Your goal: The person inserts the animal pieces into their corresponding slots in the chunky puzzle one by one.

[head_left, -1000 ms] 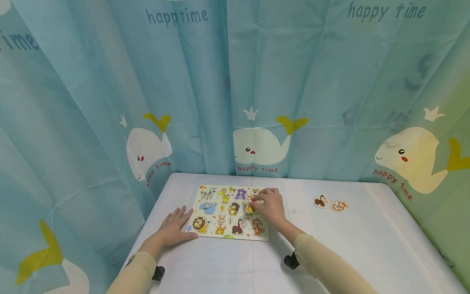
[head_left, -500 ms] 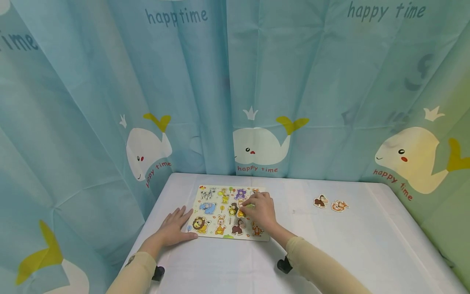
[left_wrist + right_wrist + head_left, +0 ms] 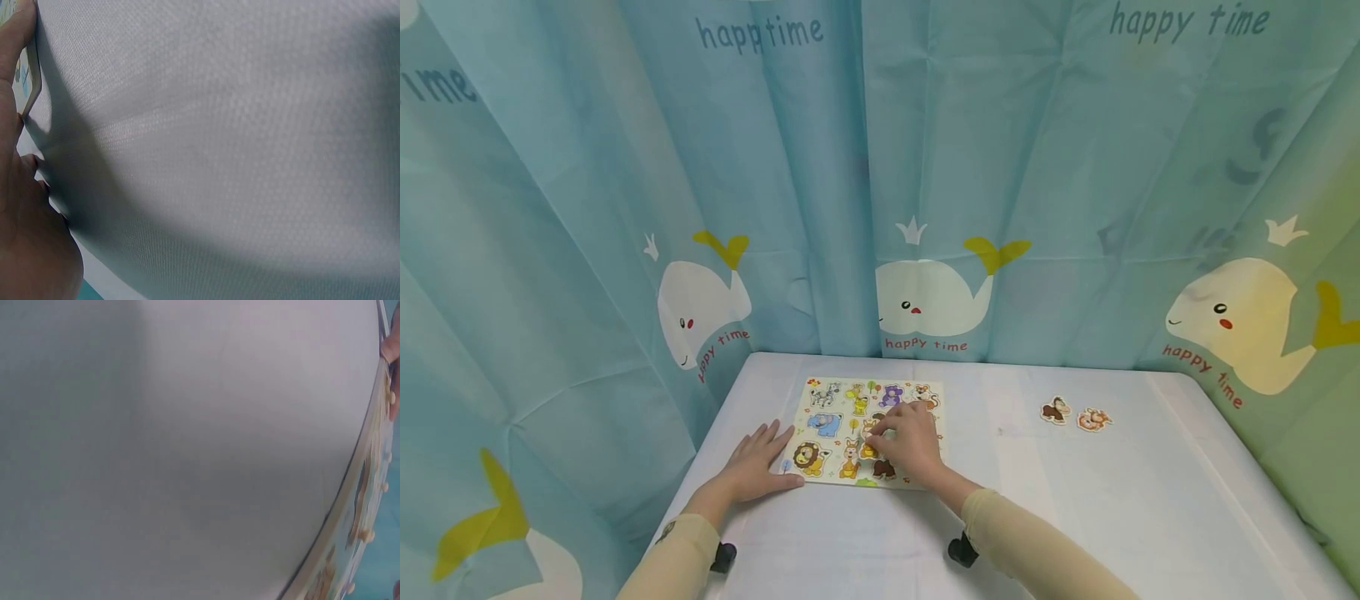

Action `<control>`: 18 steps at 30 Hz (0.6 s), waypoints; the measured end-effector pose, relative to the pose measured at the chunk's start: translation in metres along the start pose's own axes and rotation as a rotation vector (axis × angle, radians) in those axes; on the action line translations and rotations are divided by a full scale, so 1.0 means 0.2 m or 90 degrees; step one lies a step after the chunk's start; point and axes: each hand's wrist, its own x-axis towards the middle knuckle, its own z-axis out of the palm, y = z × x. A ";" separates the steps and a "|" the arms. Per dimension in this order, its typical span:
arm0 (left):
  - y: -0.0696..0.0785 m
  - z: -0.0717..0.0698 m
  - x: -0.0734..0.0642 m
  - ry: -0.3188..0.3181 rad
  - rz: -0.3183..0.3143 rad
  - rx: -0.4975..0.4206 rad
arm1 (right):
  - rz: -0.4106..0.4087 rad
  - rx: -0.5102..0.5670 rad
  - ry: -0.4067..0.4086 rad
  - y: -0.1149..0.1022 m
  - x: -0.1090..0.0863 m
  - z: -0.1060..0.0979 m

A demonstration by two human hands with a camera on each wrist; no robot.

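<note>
1. Puzzle board, a flat wooden tray printed with cartoon animals, lies on the white table, toward the table's far left part, close to the curtain.
2. Yellow animal piece sits over the middle of the board, pinched in the curled fingers of the right hand; the hand covers most of it, so I cannot tell whether the piece is seated in its slot or just above it.
3. Pieces in place around it include a zebra at the board's far left corner, a blue elephant below that, a lion at the near left corner and a purple animal along the far row.
4. Left hand rests flat on the table at the board's near left corner, fingers straight and spread, holding nothing; its thumb touches the board's edge, as the left wrist view also shows.
5. Right wrist view shows only the board's edge with small pegs, seen nearly side on, and bare table.
6. Two loose pieces lie well to the right of the board, side by side: a brown monkey and an orange animal.
7. Blue curtain with white whales hangs behind the board on all sides.
</note>
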 end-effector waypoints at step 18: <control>0.00 0.00 0.01 -0.003 0.005 -0.008 | -0.006 -0.009 -0.029 -0.08 -0.03 0.12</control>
